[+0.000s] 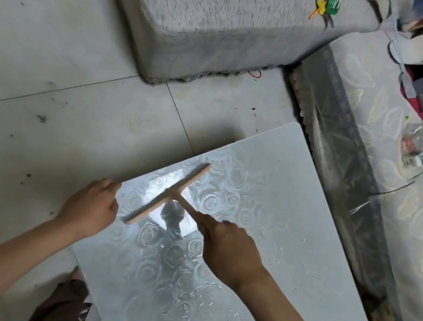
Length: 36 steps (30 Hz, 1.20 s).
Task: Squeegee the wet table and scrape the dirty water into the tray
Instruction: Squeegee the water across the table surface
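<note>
A low table [280, 194] with a pale, rose-patterned top fills the lower middle; water beads and streaks glisten on it, mostly near the bottom. A tan T-shaped squeegee [167, 193] lies with its blade on the tabletop, close to the left edge. My right hand [224, 243] grips the squeegee's handle. My left hand [94, 209] holds the table's left edge, fingers curled over the rim. No tray is in view.
Grey floor tiles [55, 89] spread left and above. A grey upholstered block [207, 28] stands at the top. At the right a long surface under a patterned plastic cover [367, 125] carries clutter, a crumpled bottle [422, 147] and boxes.
</note>
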{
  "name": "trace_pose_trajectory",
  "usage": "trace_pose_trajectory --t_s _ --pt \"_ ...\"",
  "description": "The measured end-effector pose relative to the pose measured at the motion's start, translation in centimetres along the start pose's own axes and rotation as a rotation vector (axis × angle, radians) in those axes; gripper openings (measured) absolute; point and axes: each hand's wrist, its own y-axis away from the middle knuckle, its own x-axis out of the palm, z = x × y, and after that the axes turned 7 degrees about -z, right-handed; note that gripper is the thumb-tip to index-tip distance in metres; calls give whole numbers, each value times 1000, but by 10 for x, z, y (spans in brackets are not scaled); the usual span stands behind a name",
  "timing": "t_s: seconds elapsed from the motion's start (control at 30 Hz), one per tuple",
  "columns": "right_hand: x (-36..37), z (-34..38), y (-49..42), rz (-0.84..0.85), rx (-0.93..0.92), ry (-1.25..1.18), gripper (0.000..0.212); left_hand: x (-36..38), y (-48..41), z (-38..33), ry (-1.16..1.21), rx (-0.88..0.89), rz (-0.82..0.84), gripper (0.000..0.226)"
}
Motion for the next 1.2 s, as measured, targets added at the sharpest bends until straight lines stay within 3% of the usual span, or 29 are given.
trace_pose_trajectory --t_s 0.2,0.27,0.43,0.5,0.63,0.83,0.97,1.1,1.2 --pt "5 -34 49 102 132 52 34 1 19 24 -1 -19 3 45" --pt "-7 -33 59 118 170 107 40 -1 23 28 13 -39 12 45" --pt "-18 33 44 14 -29 41 71 2 32 35 100 -123 -84 34" --pt "-9 71 30 3 -97 5 70 6 35 38 187 -173 -125 27" --pt "15 108 11 55 -150 108 59 2 42 44 331 -219 -158 35" --pt "25 70 53 94 -43 55 75 10 54 62 344 -261 -50 45" --pt "17 58 79 151 14 122 77 10 51 61 345 -258 -115 41" --pt "19 95 72 82 -100 99 76 5 45 61 381 -306 -165 39" --pt "35 130 50 88 -184 42 60 5 43 65 391 -328 -162 41"
